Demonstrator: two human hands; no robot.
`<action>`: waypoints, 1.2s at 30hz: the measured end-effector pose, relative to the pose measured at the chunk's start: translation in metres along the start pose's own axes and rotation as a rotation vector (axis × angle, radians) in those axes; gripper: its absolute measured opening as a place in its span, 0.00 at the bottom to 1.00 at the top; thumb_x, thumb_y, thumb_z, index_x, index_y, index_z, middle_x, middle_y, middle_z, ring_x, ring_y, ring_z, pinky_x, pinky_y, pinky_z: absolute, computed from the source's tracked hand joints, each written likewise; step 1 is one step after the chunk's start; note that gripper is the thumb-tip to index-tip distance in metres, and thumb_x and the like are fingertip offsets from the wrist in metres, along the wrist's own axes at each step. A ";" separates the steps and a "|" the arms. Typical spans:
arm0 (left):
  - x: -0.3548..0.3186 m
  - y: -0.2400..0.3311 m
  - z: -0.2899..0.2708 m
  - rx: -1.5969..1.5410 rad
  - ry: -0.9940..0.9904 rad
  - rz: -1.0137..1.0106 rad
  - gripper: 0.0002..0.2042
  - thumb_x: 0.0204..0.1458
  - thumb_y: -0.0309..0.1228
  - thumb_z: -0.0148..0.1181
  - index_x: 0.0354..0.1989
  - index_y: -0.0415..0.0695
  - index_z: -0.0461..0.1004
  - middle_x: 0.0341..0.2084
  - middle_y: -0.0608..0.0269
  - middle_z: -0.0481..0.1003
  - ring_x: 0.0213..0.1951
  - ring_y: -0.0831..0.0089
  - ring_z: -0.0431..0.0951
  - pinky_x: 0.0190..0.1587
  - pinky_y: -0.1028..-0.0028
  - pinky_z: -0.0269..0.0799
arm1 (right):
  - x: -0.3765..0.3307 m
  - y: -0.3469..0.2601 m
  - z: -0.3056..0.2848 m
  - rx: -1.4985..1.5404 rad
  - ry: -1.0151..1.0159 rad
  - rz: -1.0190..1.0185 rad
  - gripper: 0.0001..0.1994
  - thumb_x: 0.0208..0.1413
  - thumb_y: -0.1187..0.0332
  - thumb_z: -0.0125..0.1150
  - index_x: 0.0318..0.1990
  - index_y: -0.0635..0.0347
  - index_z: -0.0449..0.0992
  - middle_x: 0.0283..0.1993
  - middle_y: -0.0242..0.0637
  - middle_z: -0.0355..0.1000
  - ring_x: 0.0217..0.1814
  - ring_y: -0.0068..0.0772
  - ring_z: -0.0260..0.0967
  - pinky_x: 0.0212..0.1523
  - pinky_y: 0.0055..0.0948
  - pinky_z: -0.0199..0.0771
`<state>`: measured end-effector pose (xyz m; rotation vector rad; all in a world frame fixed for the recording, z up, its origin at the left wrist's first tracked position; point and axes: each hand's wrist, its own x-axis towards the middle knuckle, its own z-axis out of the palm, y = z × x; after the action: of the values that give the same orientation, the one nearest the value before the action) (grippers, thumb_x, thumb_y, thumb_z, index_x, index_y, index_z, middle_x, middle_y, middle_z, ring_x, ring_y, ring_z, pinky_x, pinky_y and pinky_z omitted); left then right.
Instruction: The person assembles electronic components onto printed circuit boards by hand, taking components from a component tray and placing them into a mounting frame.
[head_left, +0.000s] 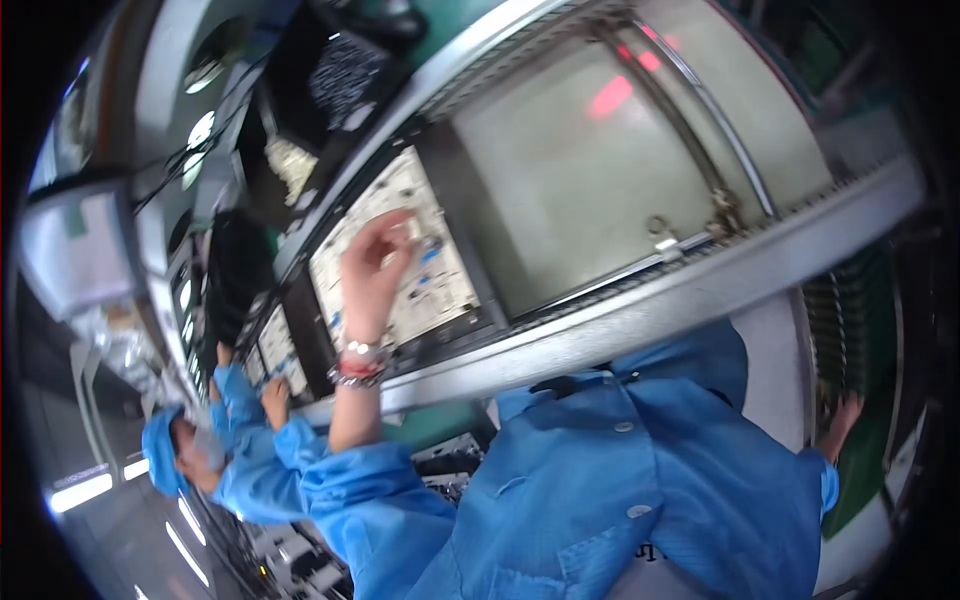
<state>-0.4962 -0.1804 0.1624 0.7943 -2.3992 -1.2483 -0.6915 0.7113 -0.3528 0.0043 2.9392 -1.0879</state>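
My left hand [376,265], with bracelets at its wrist, is raised over a pale circuit board [440,290] carrying small blue and dark parts. Its thumb and forefinger are pinched together; whatever may be between them is too small to name. The board lies in a dark frame [485,290] on a conveyor line. Far to the right, my right hand [843,414] hangs low beside a green ribbed rack [868,350]. Dimness and blur hide how its fingers are set.
A metal rail [640,318] runs along the conveyor's near side. Dark bins with pale parts [291,168] and grey parts [345,80] stand beyond the line. At left, a co-worker in blue [255,480] has both hands near another board [278,350].
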 end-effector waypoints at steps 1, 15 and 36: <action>-0.002 0.000 0.001 0.037 0.012 0.024 0.16 0.46 0.16 0.57 0.47 0.37 0.73 0.34 0.69 0.73 0.35 0.85 0.70 0.37 0.82 0.66 | 0.015 -0.022 0.024 0.038 0.001 0.030 0.14 0.53 0.67 0.52 0.45 0.66 0.73 0.41 0.50 0.72 0.45 0.48 0.68 0.48 0.42 0.69; 0.008 -0.037 -0.015 0.219 0.060 0.123 0.18 0.42 0.18 0.63 0.45 0.40 0.73 0.39 0.66 0.77 0.39 0.80 0.74 0.40 0.80 0.67 | 0.019 -0.123 -0.016 0.119 0.442 0.695 0.17 0.61 0.66 0.44 0.51 0.67 0.70 0.53 0.45 0.69 0.56 0.42 0.63 0.59 0.36 0.60; 0.025 -0.022 -0.038 0.533 -0.130 0.479 0.11 0.38 0.19 0.62 0.32 0.39 0.71 0.32 0.52 0.71 0.39 0.53 0.72 0.43 0.64 0.69 | -0.028 -0.434 -0.052 -0.249 0.211 0.638 0.20 0.34 0.65 0.68 0.37 0.67 0.76 0.36 0.48 0.75 0.37 0.50 0.72 0.42 0.41 0.70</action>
<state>-0.4892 -0.2297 0.1662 0.2247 -2.8360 -0.4937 -0.6661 0.4155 -0.0308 1.0255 2.8641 -0.6511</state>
